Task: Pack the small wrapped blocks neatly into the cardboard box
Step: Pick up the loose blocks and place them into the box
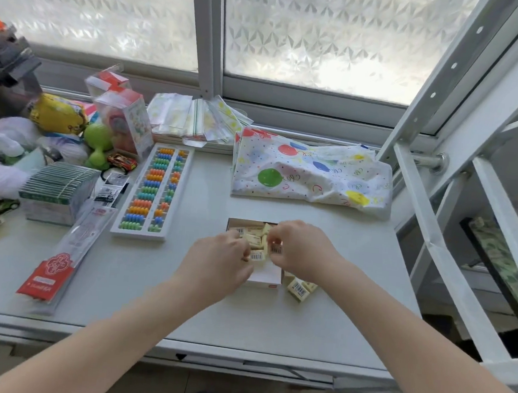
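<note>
A small cardboard box [265, 278] sits on the table in front of me, with several pale yellow wrapped blocks [252, 239] lying loosely inside it. My left hand [220, 263] is over the box's left side, its fingers pinching a barcoded block [257, 255]. My right hand [301, 249] hovers over the box's right side and grips another barcoded block [276, 249]. Two or three more blocks [298, 289] lie on the table just right of the box, under my right wrist. Both hands hide much of the box.
A colourful abacus [154, 188] lies left of the box. A red and clear packet [61, 255] and a green-edged stack of cards [56, 191] lie further left, behind them toys. A balloon-print bag [309, 172] lies behind the box. White shelving [467, 212] stands at the right.
</note>
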Tool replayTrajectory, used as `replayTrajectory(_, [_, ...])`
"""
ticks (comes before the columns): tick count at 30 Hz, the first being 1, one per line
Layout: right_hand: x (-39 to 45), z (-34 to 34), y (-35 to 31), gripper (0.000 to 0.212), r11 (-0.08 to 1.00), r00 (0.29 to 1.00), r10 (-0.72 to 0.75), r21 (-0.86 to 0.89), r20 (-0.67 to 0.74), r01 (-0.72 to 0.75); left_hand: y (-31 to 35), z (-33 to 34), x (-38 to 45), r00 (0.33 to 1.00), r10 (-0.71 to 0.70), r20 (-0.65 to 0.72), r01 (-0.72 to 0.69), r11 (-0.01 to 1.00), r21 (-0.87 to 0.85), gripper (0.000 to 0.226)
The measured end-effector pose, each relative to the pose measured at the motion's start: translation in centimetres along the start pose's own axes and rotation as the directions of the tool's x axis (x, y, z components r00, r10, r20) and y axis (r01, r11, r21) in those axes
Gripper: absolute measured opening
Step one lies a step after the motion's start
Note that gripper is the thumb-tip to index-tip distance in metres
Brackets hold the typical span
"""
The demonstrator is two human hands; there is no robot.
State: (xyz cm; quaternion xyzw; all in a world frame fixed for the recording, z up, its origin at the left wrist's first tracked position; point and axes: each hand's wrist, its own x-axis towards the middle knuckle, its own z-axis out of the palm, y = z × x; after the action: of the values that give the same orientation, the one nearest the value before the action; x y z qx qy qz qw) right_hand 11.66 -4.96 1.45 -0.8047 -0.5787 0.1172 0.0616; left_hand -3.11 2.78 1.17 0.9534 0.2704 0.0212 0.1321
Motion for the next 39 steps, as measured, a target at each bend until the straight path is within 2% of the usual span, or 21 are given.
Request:
replayTrajectory(2, [0.6,0.5,-0.5,0.018,0.988,0.998,-0.010,-0.151,0.056,0.018,-0.2,1.2,-0.5,1.000,-0.001,-0.003,0.001,0.997,0.081,0.020])
replayTrajectory(4, [1.0,0.5,-1.0,0.013,0.974,0.995,0.000,-0.226,0.097,0.022,-0.2,1.6,-0.3,1.000,0.024,-0.012,-0.022,0.988,0.152,0.021])
replayTrajectory(8, [1.4,0.0,-1.5,0.013,0.969,0.992,0.036,-0.245,0.124,-0.004,-0.3,1.9,0.0,1.000,0.006,0.003,-0.006,0.984,0.179,0.032])
replayTrajectory(12, [1.7,0.4,-0.9,0.010,0.993,0.992,0.059,-0.106,0.108,-0.048,-0.5,1.7,0.3,1.000,-0.003,0.029,-0.002,0.986,0.168,0.040])
replayTrajectory(14, [1.3,-0.2,0.1,0.024,0.997,0.988,0.073,0.026,0.136,-0.077,-0.4,1.3,0.1,0.999,0.009,0.038,-0.013,0.991,0.131,0.039])
replayTrajectory(16, [0.4,-2.0,1.5,0.044,0.982,0.985,0.115,0.137,0.131,-0.133,0.1,0.7,0.3,0.999,0.044,-0.015,-0.043,0.997,0.059,0.036])
replayTrajectory(19, [-1.4,-4.1,4.1,0.036,0.972,0.980,0.180,0.137,0.085,-0.191,2.2,0.3,1.8,0.985,0.164,-0.048,-0.166,0.985,-0.039,0.029])
replayTrajectory(22, [-3.2,-3.5,5.3,0.032,0.978,0.969,0.182,0.067,0.169,-0.195,5.2,0.9,3.8,0.958,0.272,0.086,-0.281,0.952,0.120,0.034])
replayTrajectory(25, [-4.4,-1.0,5.5,0.036,0.992,0.958,0.128,-0.015,0.256,-0.129,7.2,1.8,5.3,0.931,0.232,0.281,-0.319,0.893,0.318,0.028])
replayTrajectory(28, [-4.8,1.0,5.2,0.030,0.995,0.969,0.073,-0.089,0.234,-0.053,7.6,2.4,6.2,0.923,0.215,0.321,-0.332,0.865,0.377,0.024])
replayTrajectory(30, [-4.8,1.0,5.2,0.026,0.994,0.978,0.073,-0.091,0.196,-0.056,7.2,2.3,6.4,0.930,0.242,0.277,-0.328,0.886,0.327,0.022])
replayTrajectory(31, [-4.9,0.8,5.4,0.024,0.995,0.982,0.084,-0.072,0.168,-0.072,6.7,2.0,6.4,0.942,0.247,0.227,-0.300,0.922,0.245,0.024])
replayTrajectory(33, [-4.9,-0.1,5.7,0.021,0.992,0.991,0.121,0.017,0.061,-0.122,5.4,0.5,6.0,0.980,0.180,0.087,-0.178,0.984,-0.030,0.031])
replayTrajectory(35, [-4.9,-1.2,5.6,0.015,0.970,0.984,0.172,0.184,-0.053,-0.160,3.6,-1.2,5.1,0.998,0.051,0.020,-0.043,0.962,-0.269,0.033])
replayTrajectory(37, [-4.8,-1.7,4.6,0.013,0.932,0.979,0.182,0.335,-0.096,-0.141,1.9,-2.1,3.9,1.000,-0.010,0.024,0.017,0.950,-0.311,0.029])
replayTrajectory(39, [-4.3,-1.5,3.1,0.013,0.923,0.987,0.134,0.373,-0.092,-0.090,0.8,-1.5,2.4,0.998,-0.030,0.052,0.041,0.975,-0.219,0.030])
